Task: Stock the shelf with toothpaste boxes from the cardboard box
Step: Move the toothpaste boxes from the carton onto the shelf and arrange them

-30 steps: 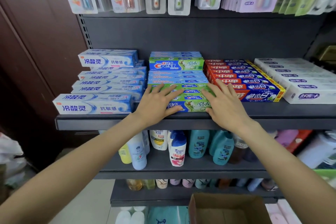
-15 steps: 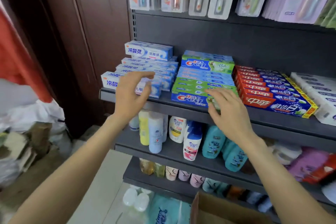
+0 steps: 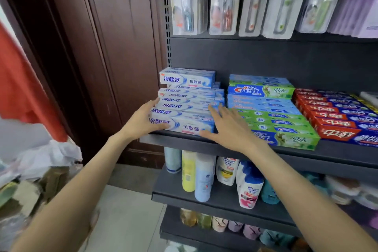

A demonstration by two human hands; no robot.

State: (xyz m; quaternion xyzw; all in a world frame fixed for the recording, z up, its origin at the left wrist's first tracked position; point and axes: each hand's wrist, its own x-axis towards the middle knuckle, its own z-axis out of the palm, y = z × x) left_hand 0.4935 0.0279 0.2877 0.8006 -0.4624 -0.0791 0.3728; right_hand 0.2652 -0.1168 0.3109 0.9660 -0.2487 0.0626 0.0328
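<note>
A stepped stack of white-and-blue toothpaste boxes (image 3: 190, 106) fills the left end of the dark shelf (image 3: 306, 154). My left hand (image 3: 143, 120) presses with straight fingers against the stack's left end, the thumb lying along the front box. My right hand (image 3: 227, 127) lies flat against the stack's right end, fingers spread, thumb by the front corner. To the right of it stand green-and-blue Crest boxes (image 3: 272, 120) and red-and-blue boxes (image 3: 337, 116). The cardboard box is out of view.
Toothbrush packs (image 3: 251, 0) hang above the shelf. Shampoo and lotion bottles (image 3: 204, 178) fill the lower shelves. A brown wooden panel (image 3: 114, 51) stands left of the rack. Bags and clutter (image 3: 38, 170) lie on the floor at the left, with red cloth (image 3: 22, 88) above.
Both hands have left the Crest boxes and moved left to the white-and-blue stack, one at each end. My view has swung left, and the cardboard box has dropped out of view.
</note>
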